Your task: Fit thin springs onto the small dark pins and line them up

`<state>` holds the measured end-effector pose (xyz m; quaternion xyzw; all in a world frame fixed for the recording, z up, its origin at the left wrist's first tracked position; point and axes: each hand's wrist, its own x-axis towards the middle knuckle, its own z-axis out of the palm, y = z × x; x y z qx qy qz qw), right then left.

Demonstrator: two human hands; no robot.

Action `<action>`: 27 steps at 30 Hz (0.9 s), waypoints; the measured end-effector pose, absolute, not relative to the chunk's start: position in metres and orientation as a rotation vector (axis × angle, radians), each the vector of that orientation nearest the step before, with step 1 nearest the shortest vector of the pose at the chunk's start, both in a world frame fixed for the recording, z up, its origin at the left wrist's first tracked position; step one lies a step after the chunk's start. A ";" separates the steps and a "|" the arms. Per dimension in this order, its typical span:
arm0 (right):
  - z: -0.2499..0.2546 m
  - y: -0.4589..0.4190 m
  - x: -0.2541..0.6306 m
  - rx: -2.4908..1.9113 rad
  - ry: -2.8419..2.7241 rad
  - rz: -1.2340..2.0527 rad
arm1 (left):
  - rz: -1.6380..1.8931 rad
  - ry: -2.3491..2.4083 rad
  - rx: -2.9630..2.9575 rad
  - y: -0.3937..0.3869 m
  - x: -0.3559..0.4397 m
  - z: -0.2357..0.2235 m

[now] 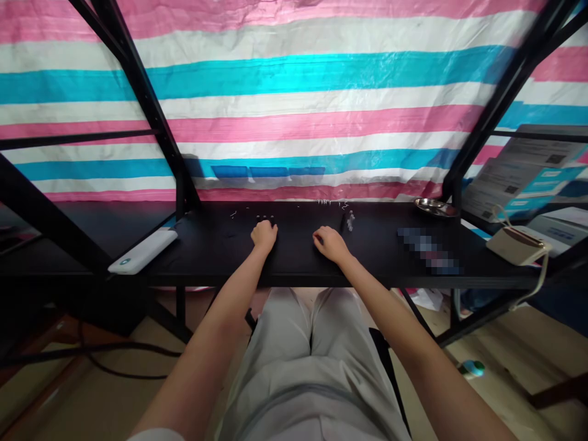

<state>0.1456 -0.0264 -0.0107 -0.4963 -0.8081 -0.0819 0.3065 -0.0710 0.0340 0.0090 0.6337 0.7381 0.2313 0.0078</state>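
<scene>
On the black tabletop (294,260), my left hand (264,236) is closed with its knuckles up, and its fingertips are hidden under it. Just beyond its knuckles sit several tiny dark pieces with pale tops (265,217). My right hand (331,243) rests a short way to the right with its fingers curled in; whatever they might hold is hidden. Past this hand a small black upright cylinder (343,222) stands beside a cluster of clear little pieces (350,221). Along the back edge lies a row of tiny whitish pieces (324,202).
A white slab-like object (143,252) lies at the left. To the right are a shiny metal dish (434,207), a blurred-out flat item (429,250) and a beige pouch (517,245) with a strap hanging over the edge. Black frame posts (151,101) flank the table; a striped sheet (312,92) hangs behind.
</scene>
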 end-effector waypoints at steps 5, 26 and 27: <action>-0.011 -0.025 0.146 -1.294 -2.142 -0.212 | 0.706 2.316 1.961 0.034 -0.071 0.009; -0.005 -0.030 0.147 -1.397 -2.024 -0.176 | 0.566 2.287 2.091 0.022 -0.068 0.017; -0.005 -0.030 0.149 -1.426 -1.966 -0.180 | 0.546 2.245 2.161 0.020 -0.066 0.017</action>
